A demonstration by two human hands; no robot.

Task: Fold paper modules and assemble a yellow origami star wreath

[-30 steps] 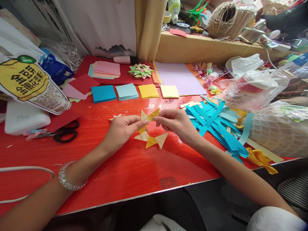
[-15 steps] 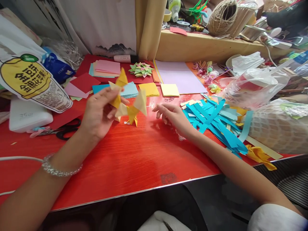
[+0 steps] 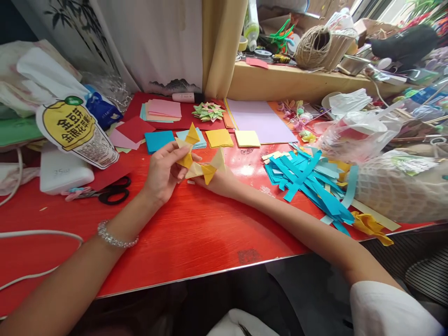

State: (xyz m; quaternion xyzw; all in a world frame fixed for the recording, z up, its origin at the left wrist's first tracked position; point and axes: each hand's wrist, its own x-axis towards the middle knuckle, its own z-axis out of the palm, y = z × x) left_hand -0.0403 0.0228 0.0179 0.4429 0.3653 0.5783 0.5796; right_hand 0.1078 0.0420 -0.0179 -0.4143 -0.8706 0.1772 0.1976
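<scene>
My left hand (image 3: 161, 175) pinches a chain of folded origami paper pieces (image 3: 210, 172) in yellow and cream, holding it above the red table (image 3: 196, 233). The linked points jut up and to the right of my fingertips. Behind the chain's right end lies my right hand (image 3: 226, 183); its fingers are hidden by the paper, so their grip does not show. Just beyond the hands are square stacks of blue paper (image 3: 157, 141), yellow paper (image 3: 219, 138) and pale cream paper (image 3: 247, 138). A light blue stack (image 3: 200, 140) is partly covered by the chain.
Black-handled scissors (image 3: 115, 191) lie left of my left hand, near a white box (image 3: 65, 170). A heap of blue paper strips (image 3: 304, 172) spreads to the right. A green-and-pink folded paper ring (image 3: 208, 112) and a large lilac sheet (image 3: 262, 121) are farther back.
My right hand has moved left, from apart on the table to behind the origami chain. My left hand still holds the chain. The camera view has shifted somewhat.
</scene>
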